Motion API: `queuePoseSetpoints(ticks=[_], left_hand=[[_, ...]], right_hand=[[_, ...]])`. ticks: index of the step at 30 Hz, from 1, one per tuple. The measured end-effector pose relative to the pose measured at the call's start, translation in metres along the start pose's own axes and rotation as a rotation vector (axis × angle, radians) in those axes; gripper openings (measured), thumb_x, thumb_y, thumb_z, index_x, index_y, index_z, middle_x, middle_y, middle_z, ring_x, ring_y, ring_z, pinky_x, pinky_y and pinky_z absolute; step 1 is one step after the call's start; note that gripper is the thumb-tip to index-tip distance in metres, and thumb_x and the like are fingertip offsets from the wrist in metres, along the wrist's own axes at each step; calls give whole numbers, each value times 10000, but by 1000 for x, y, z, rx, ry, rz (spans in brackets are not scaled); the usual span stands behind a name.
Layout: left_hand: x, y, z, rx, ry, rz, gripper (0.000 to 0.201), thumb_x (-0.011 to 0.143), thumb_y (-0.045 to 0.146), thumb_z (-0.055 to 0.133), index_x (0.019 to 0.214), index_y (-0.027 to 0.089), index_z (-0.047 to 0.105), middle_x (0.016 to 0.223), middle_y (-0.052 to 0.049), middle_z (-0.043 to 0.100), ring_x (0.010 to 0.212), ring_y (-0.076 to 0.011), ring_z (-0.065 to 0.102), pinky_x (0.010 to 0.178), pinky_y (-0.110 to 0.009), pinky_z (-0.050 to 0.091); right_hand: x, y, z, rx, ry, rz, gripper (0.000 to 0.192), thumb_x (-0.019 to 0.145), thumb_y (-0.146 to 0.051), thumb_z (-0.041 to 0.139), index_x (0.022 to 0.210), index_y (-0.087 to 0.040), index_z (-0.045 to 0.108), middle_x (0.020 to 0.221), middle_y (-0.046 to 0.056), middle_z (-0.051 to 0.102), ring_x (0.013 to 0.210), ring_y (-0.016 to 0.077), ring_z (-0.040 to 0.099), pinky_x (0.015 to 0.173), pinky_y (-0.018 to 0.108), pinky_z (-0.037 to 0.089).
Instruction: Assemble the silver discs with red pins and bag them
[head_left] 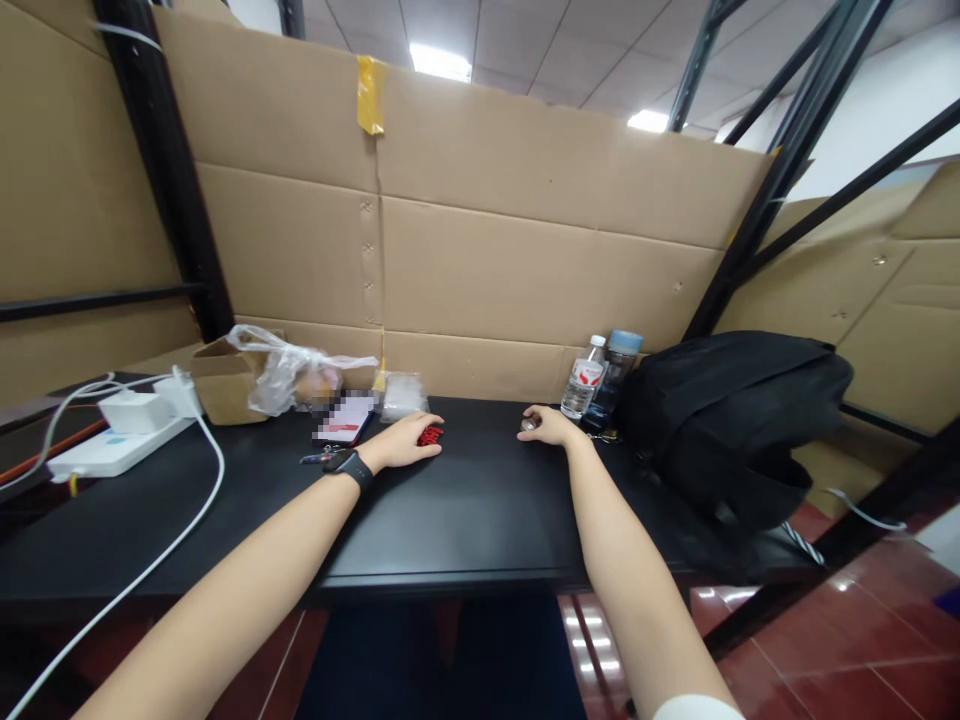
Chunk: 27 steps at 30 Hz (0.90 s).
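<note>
Both my arms reach forward over a black table [465, 510]. My left hand [409, 440], with a black watch on the wrist, rests on the tabletop with its fingers on a small red object [430, 436]. My right hand [547, 427] lies further right, fingers closed around a small silvery object [527, 425] at its tip. A small clear plastic bag [403, 396] sits just behind my left hand.
A black backpack [731, 420] lies at the right, with two water bottles [600, 378] beside it. At the left are a white power strip [112, 445] with chargers and cable, a cardboard box [225, 385], a plastic bag of food [296, 380] and a phone [345, 420]. Cardboard walls surround the table.
</note>
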<state>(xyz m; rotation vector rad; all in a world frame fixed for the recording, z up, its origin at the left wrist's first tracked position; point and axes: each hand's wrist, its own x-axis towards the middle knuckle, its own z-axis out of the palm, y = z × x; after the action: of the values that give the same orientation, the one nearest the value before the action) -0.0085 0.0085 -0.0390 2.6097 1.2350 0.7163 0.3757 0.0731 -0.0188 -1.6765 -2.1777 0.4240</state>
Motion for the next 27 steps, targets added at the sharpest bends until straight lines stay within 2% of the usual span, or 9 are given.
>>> queuePoseSetpoints(ticks=[3,6,8,11,14,19,23,25,27], left_hand=[[1,-3,7,14,23,-13,593,877,516,605,1359,172,568,1341,-154,621,1226,-296,605,1101,-405,430],[1,-5,10,32,34,-59,652,856,567,615,1375,177,557,1376,-159,599,1236,-313,602,1097,-413,432],[0,-4,11,48,31,-81,678,851,597,608,1377,172,554,1382,-161,595,1239,-319,602,1094,-413,433],[-1,-1,10,71,26,-97,654,859,602,594,1365,189,564,1375,-148,604,1226,-312,610,1085,-410,439],[-1,0,11,78,30,-100,609,863,578,604,1345,206,582,1367,-140,613,1210,-306,619,1073,-419,445],[1,-2,12,65,53,-70,545,880,534,598,1314,204,604,1315,-140,641,1200,-299,620,1064,-416,450],[1,-1,11,79,55,-50,464,883,509,594,1228,206,655,1262,-129,663,1155,-284,639,1045,-398,460],[1,1,10,80,53,-50,449,880,508,595,1204,205,667,1249,-126,669,1142,-280,645,1038,-392,466],[0,4,8,70,65,-57,478,874,510,598,1236,201,651,1269,-131,664,1159,-287,639,1047,-400,461]], right_hand=[[-4,-10,3,-93,1,51,771,668,-549,835,1313,-181,630,1327,151,657,1211,326,624,1031,393,469],[-9,-14,4,-171,-32,177,944,678,-700,752,1439,-187,531,1515,180,493,1373,397,478,1114,518,382],[-12,-14,4,-200,-59,234,1020,685,-781,680,1488,-186,474,1584,185,395,1430,413,400,1139,578,326],[-17,-12,4,-209,-75,258,1036,682,-834,627,1499,-220,463,1617,167,344,1463,413,347,1148,609,292],[-21,-12,3,-183,-56,246,1000,668,-838,640,1466,-252,508,1607,160,364,1460,432,344,1133,626,304],[-25,-12,3,-133,-11,213,902,658,-803,691,1365,-251,597,1517,176,482,1395,448,435,1095,618,352],[-23,-9,5,-98,39,217,916,639,-748,751,1374,-232,574,1463,179,540,1359,446,475,1087,608,363],[-20,-5,7,-49,90,168,916,639,-652,809,1407,-233,537,1451,169,556,1346,416,503,1084,571,391],[-17,-1,10,37,126,66,844,656,-490,851,1396,-226,544,1415,153,593,1292,343,574,1071,473,439]])
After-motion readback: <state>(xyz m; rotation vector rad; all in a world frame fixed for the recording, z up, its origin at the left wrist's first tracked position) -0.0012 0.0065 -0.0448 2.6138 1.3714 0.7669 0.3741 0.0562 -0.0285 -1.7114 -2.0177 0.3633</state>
